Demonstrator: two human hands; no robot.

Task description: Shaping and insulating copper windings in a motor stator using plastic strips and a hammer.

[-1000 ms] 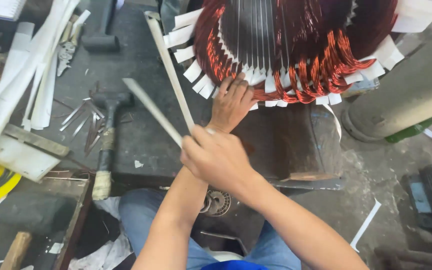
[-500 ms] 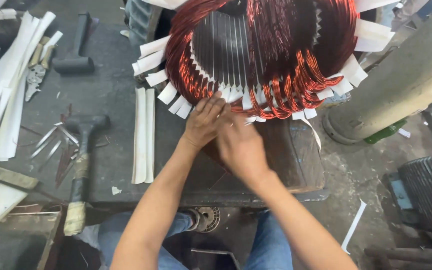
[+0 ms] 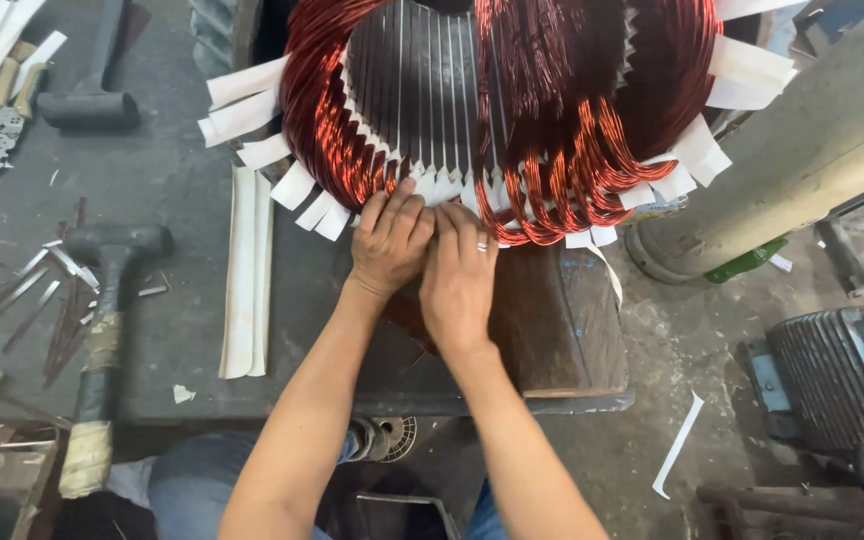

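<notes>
Motor stator [image 3: 512, 110] at top centre, resting on the dark workbench [image 3: 182, 200], bore open toward the camera; long axis of the bore running away from the viewer and a little upward in frame. Steel slots as pale lines inside the bore, parallel to that axis. Copper windings [image 3: 572, 150] bunched around the rim, thickest on the right half, looping out over the near edge. White insulation paper strips [image 3: 252, 115] sticking out radially all round the rim, like short tabs.

Left hand [image 3: 390, 240] at the lower rim of the stator, fingers curled, tips pressed onto the paper tabs there. Right hand [image 3: 460, 275] just beside it, touching it, fingers bent down onto the same spot; ring on one finger. Both hands partly closed, pinching at the rim; whether anything is actually gripped between the fingers: cannot tell, fingertips hidden against the tabs.

Long folded white paper strips [image 3: 247, 270] flat on the bench left of the hands, long axis running near to far. Black mallet [image 3: 102, 330] further left, handle toward the viewer, head away. Second hammer [image 3: 92, 95] at top left. Thin metal slivers [image 3: 32, 290] scattered beside the mallet. Grey finned motor housing [image 3: 842, 375] on the floor at right.
</notes>
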